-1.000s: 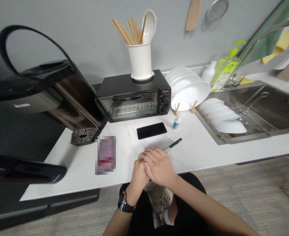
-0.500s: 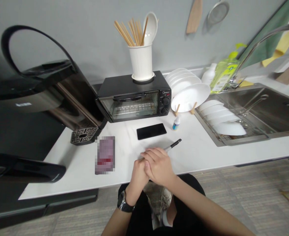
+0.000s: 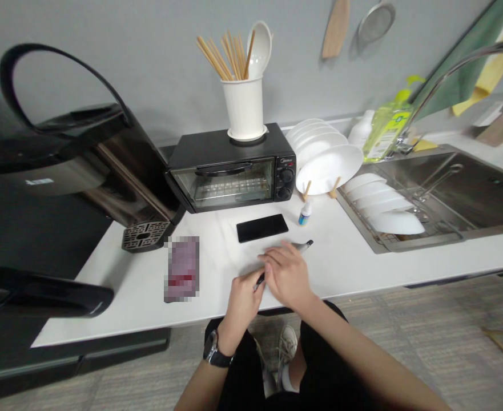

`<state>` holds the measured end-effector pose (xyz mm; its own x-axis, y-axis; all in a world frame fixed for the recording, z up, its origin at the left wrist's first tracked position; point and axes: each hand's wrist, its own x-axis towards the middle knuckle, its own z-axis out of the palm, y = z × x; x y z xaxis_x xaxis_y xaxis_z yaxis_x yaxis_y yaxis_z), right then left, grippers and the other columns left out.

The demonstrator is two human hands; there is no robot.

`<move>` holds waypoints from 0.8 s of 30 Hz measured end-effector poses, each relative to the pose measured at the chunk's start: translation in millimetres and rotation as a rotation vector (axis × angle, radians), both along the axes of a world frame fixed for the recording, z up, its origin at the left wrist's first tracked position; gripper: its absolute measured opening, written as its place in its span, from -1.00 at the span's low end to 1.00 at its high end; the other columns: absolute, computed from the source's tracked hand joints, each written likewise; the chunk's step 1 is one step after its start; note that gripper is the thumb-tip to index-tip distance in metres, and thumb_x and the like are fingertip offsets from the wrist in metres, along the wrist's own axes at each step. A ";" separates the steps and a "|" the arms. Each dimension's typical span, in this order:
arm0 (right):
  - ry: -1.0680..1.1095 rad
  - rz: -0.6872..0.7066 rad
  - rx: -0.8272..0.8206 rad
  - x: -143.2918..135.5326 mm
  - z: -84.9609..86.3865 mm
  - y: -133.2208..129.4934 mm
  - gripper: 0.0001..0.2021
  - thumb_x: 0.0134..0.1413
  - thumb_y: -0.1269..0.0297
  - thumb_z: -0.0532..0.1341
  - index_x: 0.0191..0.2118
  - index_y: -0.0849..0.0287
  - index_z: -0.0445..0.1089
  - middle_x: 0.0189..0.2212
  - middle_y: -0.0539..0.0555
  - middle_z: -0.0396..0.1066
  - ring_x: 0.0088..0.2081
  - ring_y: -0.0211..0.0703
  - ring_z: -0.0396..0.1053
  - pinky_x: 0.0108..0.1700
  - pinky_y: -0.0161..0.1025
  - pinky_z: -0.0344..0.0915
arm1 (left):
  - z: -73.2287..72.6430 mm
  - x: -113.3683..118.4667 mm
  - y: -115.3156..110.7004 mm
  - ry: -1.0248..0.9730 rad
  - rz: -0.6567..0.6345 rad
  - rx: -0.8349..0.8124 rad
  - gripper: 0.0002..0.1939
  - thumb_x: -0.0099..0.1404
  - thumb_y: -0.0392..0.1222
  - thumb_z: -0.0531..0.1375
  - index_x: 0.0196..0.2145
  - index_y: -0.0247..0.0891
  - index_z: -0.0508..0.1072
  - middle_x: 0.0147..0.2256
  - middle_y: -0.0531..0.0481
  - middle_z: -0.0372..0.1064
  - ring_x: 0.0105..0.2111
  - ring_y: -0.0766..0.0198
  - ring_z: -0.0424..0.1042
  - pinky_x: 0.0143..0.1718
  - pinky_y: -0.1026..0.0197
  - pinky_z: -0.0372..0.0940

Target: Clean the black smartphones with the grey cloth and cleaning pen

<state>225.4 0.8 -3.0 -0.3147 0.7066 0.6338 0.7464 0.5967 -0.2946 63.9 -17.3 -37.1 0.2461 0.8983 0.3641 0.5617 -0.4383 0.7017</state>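
**Hands together at the slim pen-like tool, other things lying apart**

My right hand (image 3: 286,275) was over the fingertips of my left hand (image 3: 245,294), above the near edge of the white surface (image 3: 345,271). The fingers of the right hand were bent a little and close together. The left hand was partly curled, its thumb side beside a short black piece (image 3: 258,281). Whether either hand was really pinching something, I could not tell, because the right hand covered the place.

The slim pen-like tool (image 3: 308,245) came out beyond the right hand, to its right side. Maybe the black piece belonged to it, but the middle was hidden.

As I judge, the handling was only at a small beginning: my hands were at the tool, and I could see no finished result. What was left, I could not tell from this view. The black phone (image 3: 262,228) lay flat beyond my hands, untouched. The small bottle (image 3: 305,214) stood upright, farther than the tool, also untouched. The purple item (image 3: 184,268), blurred by blocks, lay well to the left of my left hand.
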 end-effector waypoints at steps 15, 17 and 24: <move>-0.035 -0.087 -0.003 30.9 0.2 15.0 -0.64 0.43 0.40 0.01 -0.19 0.15 0.58 -0.27 0.07 0.63 -0.13 -0.04 0.51 0.35 0.07 0.14 | 6.1 2.9 -0.4 -0.014 -0.043 -0.015 -0.73 0.45 -0.33 0.14 -0.06 -0.20 0.63 -0.17 -0.07 0.68 -0.27 0.19 0.67 -0.18 0.25 0.52; -0.024 0.027 -0.009 -4.9 0.0 -2.5 -0.67 0.40 0.38 0.03 -0.16 0.17 0.58 -0.28 0.09 0.61 -0.18 -0.05 0.48 0.30 0.02 0.20 | 0.0 0.1 0.4 0.047 -0.005 0.019 -0.75 0.37 -0.38 0.13 -0.34 -0.27 0.61 -0.40 -0.08 0.63 -0.48 0.21 0.58 -0.42 0.28 0.44; -0.180 0.025 -0.026 22.6 4.9 10.9 -0.68 0.43 0.32 0.06 -0.04 0.28 0.57 -0.28 0.17 0.60 -0.23 0.01 0.47 -0.04 -0.04 0.32 | 2.0 -3.8 0.8 0.036 -0.014 -0.014 -0.74 0.40 -0.35 0.12 -0.25 -0.25 0.63 -0.39 -0.04 0.63 -0.46 0.23 0.57 -0.34 0.27 0.48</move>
